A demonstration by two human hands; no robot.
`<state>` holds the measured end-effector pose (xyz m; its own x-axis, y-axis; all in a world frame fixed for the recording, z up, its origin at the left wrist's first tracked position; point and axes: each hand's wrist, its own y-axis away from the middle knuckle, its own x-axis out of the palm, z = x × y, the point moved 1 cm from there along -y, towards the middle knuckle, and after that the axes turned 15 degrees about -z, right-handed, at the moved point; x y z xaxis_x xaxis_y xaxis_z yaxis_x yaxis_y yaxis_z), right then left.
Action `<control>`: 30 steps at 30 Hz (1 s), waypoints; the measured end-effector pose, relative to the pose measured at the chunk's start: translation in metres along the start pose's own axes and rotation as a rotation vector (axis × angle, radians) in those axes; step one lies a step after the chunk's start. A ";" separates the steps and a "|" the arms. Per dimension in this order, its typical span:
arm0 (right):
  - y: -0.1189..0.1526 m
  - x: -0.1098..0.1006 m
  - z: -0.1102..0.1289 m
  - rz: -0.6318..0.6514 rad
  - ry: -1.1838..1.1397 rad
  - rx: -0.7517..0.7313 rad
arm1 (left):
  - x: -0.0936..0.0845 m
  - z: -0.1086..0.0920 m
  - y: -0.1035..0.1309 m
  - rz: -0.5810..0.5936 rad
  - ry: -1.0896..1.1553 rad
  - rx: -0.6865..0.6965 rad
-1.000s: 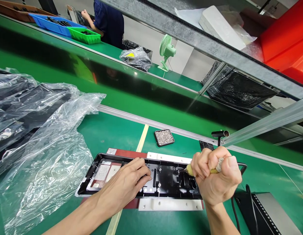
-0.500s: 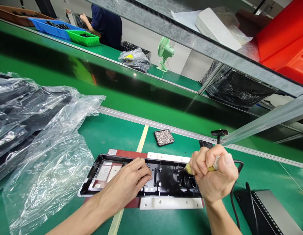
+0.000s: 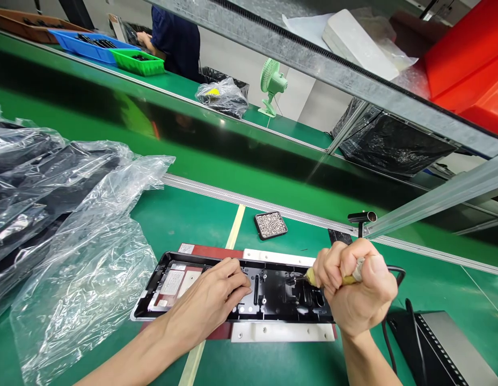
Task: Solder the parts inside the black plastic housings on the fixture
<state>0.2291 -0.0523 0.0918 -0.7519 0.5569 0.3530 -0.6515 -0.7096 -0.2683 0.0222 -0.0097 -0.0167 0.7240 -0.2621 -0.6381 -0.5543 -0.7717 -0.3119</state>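
Far co-worker's hand (image 3: 144,40): lower than before, beside a dark blue garment.
Right hand (image 3: 356,287): grip closed in a fist around a yellow-handled driver-like tool (image 3: 310,277), its tip down inside the housing.
Left hand (image 3: 217,289): grip loosely curled, fingers at the housing; whether they pinch anything, cannot tell.
Long black rectangular plastic housing (image 3: 279,284): over white blocks (image 3: 273,332) on the green tabletop (image 3: 192,214).
Small black square dish (image 3: 270,225): beyond the housing, filled with tiny silvery pieces.
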 end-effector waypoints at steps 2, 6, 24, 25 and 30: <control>-0.001 0.000 0.000 0.008 0.007 0.001 | 0.001 0.000 0.000 -0.001 0.001 -0.003; -0.001 -0.001 0.000 0.021 0.025 -0.002 | 0.002 0.001 0.000 -0.006 -0.004 -0.003; -0.009 -0.006 0.005 0.119 0.005 0.060 | 0.001 0.000 0.001 0.006 -0.017 -0.014; -0.009 -0.006 0.005 0.119 0.001 0.058 | 0.001 0.000 0.001 0.010 -0.018 -0.016; -0.016 -0.009 0.012 0.114 -0.028 -0.019 | 0.001 0.000 0.001 0.012 -0.029 -0.010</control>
<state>0.2475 -0.0508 0.1040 -0.8183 0.4604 0.3441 -0.5639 -0.7592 -0.3250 0.0222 -0.0109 -0.0175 0.7047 -0.2545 -0.6623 -0.5586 -0.7745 -0.2968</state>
